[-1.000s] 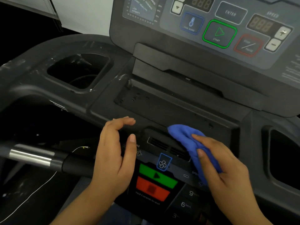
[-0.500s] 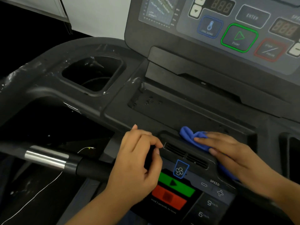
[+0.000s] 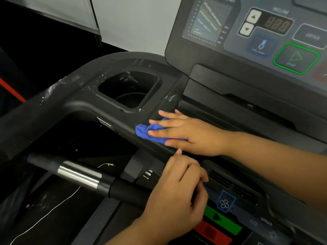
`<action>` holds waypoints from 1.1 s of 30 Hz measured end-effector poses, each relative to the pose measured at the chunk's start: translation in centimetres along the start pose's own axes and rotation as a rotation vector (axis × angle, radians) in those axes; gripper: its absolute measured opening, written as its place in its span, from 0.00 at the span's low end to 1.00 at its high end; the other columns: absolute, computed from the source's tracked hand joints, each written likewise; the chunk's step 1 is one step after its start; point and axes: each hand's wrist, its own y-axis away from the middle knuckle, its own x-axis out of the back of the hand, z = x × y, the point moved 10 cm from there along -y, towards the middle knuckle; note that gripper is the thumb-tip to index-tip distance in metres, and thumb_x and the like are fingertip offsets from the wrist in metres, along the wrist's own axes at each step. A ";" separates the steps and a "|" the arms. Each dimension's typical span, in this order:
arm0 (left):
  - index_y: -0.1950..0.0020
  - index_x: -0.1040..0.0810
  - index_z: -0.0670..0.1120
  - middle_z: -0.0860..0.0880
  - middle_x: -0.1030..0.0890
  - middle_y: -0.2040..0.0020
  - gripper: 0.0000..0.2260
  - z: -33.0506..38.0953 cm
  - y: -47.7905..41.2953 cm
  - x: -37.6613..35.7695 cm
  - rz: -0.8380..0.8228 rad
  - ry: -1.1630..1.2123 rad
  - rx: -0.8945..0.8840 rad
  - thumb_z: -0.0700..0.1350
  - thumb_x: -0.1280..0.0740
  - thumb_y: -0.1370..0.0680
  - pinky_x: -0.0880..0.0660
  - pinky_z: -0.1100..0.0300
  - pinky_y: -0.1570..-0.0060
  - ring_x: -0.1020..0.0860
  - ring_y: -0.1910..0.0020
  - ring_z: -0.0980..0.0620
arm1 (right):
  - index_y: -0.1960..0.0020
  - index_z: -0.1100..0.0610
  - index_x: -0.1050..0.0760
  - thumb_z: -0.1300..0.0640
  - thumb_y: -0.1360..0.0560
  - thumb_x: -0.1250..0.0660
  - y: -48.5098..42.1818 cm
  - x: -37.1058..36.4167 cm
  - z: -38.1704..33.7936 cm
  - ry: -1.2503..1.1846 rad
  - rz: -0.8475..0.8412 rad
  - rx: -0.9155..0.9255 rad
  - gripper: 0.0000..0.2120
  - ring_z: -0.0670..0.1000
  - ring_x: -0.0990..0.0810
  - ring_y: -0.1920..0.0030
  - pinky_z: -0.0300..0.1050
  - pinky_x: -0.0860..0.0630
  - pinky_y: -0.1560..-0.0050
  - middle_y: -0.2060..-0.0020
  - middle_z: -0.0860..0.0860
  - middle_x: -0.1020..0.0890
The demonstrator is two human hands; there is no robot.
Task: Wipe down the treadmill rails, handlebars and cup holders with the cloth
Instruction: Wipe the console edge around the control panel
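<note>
A bunched blue cloth (image 3: 146, 132) lies on the dark treadmill console ledge (image 3: 123, 128), just right of and below the left cup holder (image 3: 129, 91). My right hand (image 3: 184, 133) presses flat on the cloth with fingers spread. My left hand (image 3: 177, 195) rests lower down, fingers curled, at the edge of the lower control panel (image 3: 223, 221), holding nothing visible. A handlebar (image 3: 79, 176) with a chrome sensor band runs out to the left below the ledge. White smears mark the rail (image 3: 53, 91) around the cup holder.
The upper display console (image 3: 256, 32) with a green start button rises at the back right. A thin white cord (image 3: 46, 214) trails across the dark belt area at lower left. A white wall (image 3: 132, 23) stands behind.
My right hand slid the cloth left along the ledge, from above the fan vents to near the left cup holder. The view shifted left. My left hand stayed curled by the panel.
</note>
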 end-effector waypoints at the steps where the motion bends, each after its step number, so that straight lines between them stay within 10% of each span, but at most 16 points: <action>1: 0.58 0.24 0.44 0.51 0.27 0.57 0.05 -0.1 0.0 -0.1 -0.006 -0.017 0.002 0.36 0.36 0.30 0.40 0.58 0.30 0.27 0.54 0.56 | 0.27 0.47 0.38 0.47 0.21 0.47 -1.2 0.0 -0.3 0.071 0.034 0.018 0.22 0.52 0.48 0.24 0.55 0.52 0.26 0.26 0.47 0.37; 10: 0.52 0.25 0.45 0.52 0.29 0.53 0.06 -0.2 0.0 -0.5 -0.036 -0.066 0.024 0.38 0.35 0.28 0.42 0.60 0.29 0.31 0.52 0.58 | 0.27 0.57 0.36 0.49 0.19 0.50 -2.0 3.8 6.1 0.388 0.468 -0.519 0.23 0.59 0.38 0.28 0.52 0.44 0.27 0.29 0.57 0.32; 33: 0.31 0.30 0.47 0.53 0.22 0.40 0.20 -0.4 0.3 -2.5 -0.251 -0.429 0.081 0.54 0.47 0.21 0.50 0.50 0.26 0.29 0.36 0.55 | 0.26 0.49 0.39 0.45 0.23 0.55 24.7 1.9 7.2 0.403 0.197 -0.763 0.27 0.54 0.43 0.25 0.55 0.46 0.30 0.25 0.51 0.39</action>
